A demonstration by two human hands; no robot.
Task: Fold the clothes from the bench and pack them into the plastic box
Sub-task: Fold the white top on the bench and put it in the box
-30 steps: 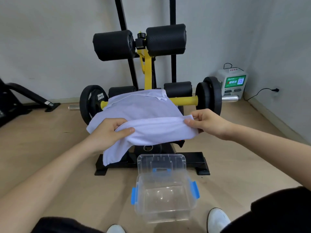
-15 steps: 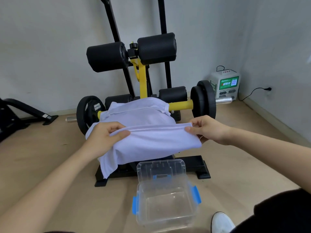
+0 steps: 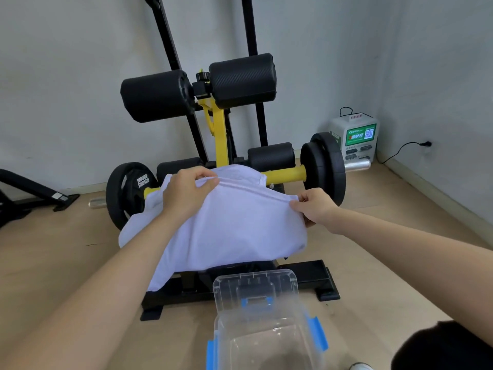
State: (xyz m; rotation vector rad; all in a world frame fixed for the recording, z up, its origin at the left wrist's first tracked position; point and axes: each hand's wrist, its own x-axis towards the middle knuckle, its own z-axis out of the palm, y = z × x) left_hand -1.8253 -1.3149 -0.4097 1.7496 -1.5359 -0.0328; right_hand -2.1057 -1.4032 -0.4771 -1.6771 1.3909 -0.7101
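- Head view: a white shirt [image 3: 234, 231] lies draped over the bench [image 3: 221, 134]. Its long axis runs across the view, left to right. A folded edge along the top slopes slightly down toward the right. One loose end hangs off the bench at the lower left.
- The left hand [image 3: 186, 193] grips the left end of that folded edge, fingers curled over the cloth. The right hand [image 3: 314, 206] pinches the right end between thumb and fingers. The shirt spans the space between them and falls toward the person below both hands.
- A clear box [image 3: 262, 340] with blue latches stands open on the floor just in front of the bench, below the shirt. Its lid [image 3: 254, 285] stands up at the far edge. Only the box's own clear walls and bottom show inside.
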